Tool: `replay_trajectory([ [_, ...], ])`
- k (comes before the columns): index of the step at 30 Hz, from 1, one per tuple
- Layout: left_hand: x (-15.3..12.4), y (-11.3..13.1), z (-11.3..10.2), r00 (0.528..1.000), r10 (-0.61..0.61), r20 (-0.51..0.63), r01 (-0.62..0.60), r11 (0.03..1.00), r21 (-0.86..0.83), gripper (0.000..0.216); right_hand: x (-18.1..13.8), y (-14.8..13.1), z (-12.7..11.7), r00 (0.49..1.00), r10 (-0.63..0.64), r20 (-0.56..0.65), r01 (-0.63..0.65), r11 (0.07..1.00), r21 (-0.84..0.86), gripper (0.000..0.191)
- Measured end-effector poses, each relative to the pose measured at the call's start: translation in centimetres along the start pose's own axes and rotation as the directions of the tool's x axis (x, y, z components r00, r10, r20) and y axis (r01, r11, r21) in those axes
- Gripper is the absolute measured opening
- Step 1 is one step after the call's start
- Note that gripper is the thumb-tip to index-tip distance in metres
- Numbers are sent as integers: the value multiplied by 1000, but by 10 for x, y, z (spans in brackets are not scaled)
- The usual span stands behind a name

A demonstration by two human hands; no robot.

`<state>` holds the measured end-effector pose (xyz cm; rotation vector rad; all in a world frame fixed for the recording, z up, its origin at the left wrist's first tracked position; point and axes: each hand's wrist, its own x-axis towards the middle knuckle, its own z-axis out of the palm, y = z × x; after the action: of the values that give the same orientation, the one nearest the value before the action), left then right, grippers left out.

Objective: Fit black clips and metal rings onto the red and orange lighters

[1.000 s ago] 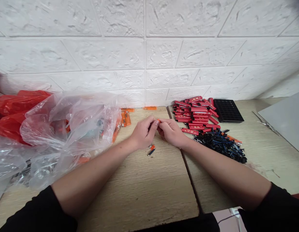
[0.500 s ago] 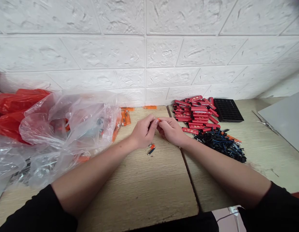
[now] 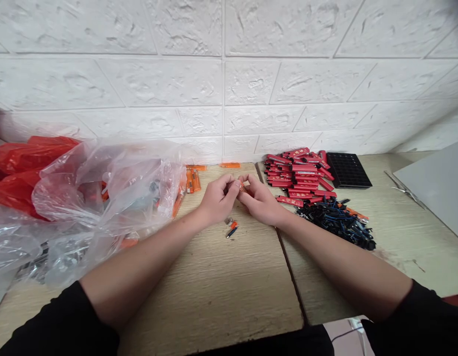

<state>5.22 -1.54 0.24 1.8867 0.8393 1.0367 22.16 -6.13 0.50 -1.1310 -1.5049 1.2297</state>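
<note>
My left hand [image 3: 217, 199] and my right hand [image 3: 261, 201] meet at the middle of the wooden table [image 3: 221, 282], fingers pinched together on a small orange part [image 3: 242, 187] held between them. Most of that part is hidden by my fingertips. Just below my hands a few tiny loose parts [image 3: 231, 228], orange and dark, lie on the table.
A pile of red sticks [image 3: 301, 174] lies right of my hands, with a black grid tray [image 3: 348, 169] behind it and a heap of black and blue pieces [image 3: 336, 222] in front. Clear plastic bags [image 3: 103, 198] with orange pieces fill the left. Scissors [image 3: 402, 190] and a grey board [image 3: 436, 183] lie far right.
Both hands have risen slightly off the table and the fingers have shifted around the small orange part; the rest of the scene is unchanged.
</note>
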Motion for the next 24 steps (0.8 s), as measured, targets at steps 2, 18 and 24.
replay_trajectory([
  [2,1,-1,1,999,-52,-14,51,996,-77,40,1,2,0,998,-64,-8,63,998,-21,25],
  [18,11,7,-11,981,-109,161,163,912,-376,34,2,-1,0,992,128,-6,-124,974,191,11],
  [24,12,5,-9,966,-221,132,256,865,-432,40,0,-8,1,977,207,53,-212,908,362,14],
])
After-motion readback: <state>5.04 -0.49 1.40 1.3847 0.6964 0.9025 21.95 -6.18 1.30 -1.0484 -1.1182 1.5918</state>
